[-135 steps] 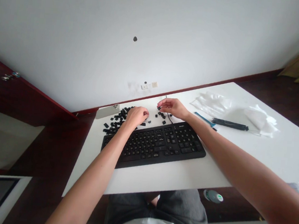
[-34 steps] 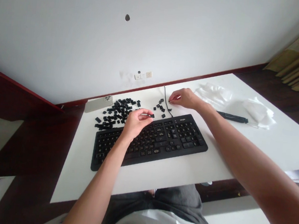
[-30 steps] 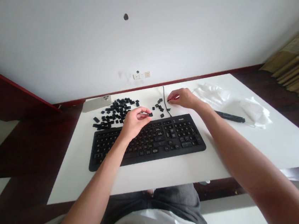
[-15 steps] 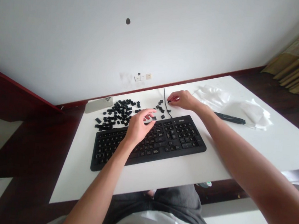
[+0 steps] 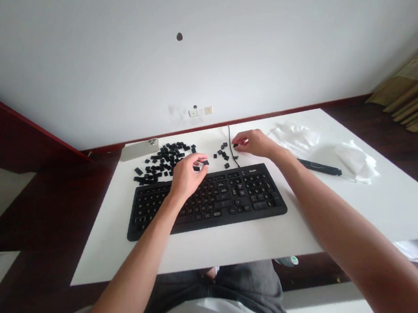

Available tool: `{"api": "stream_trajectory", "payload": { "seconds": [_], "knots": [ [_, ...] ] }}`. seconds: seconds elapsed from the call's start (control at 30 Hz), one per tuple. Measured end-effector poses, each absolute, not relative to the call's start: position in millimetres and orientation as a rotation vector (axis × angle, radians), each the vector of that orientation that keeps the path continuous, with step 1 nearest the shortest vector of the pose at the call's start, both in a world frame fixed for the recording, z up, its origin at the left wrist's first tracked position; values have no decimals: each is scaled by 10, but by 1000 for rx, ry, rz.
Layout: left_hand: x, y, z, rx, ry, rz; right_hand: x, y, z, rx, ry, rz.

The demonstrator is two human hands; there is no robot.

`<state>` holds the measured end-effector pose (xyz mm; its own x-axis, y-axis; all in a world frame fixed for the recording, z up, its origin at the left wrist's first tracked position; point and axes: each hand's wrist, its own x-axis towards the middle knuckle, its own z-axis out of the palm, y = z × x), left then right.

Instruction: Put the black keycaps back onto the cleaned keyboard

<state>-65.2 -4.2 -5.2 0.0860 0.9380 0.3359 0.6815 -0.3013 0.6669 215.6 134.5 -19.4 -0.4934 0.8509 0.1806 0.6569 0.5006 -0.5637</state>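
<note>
A black keyboard [image 5: 227, 196] lies on the white desk [image 5: 376, 204]. My left hand [image 5: 186, 176] hovers over the keyboard's top edge, with its thumb and fingers pinching a small black keycap [image 5: 205, 162]. Behind it sits a pile of loose black keycaps [image 5: 164, 159]. My right hand [image 5: 253, 142] rests on the desk behind the keyboard, fingers curled and pinching a keycap [image 5: 235, 145] beside the keyboard's cable [image 5: 232, 146]. A few more keycaps [image 5: 223, 154] are scattered between my hands.
A phone [image 5: 140, 149] lies face down at the desk's back left. A black pen-like tool [image 5: 318, 167] and crumpled clear plastic bags [image 5: 343, 158] lie at the back right. A white wall with sockets stands behind the desk. A curtain hangs far right.
My left hand lifted from the keycap pile with a keycap and moved over the keyboard's top edge, then drew slightly back. My right hand stayed behind the keyboard.
</note>
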Motion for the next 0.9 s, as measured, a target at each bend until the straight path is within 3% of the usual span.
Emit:
{"api": "stream_trajectory", "payload": {
  "seconds": [0.2,0.4,0.53,0.63,0.9],
  "knots": [
    [-649,-22,-58,2019,1609,1094,2092,1282,-51,-1135,-2124,705],
    [-550,16,168,2144,1540,1125,1792,1034,90,-778,-1901,1407],
    [-528,124,271,2271,1552,1123,1649,916,105,-698,-1803,1614],
    [-535,195,222,2333,1543,1114,1609,902,92,-729,-1795,1502],
    [-540,172,27,1951,1381,1266,1562,750,157,-843,-2165,709]
  ]
}}
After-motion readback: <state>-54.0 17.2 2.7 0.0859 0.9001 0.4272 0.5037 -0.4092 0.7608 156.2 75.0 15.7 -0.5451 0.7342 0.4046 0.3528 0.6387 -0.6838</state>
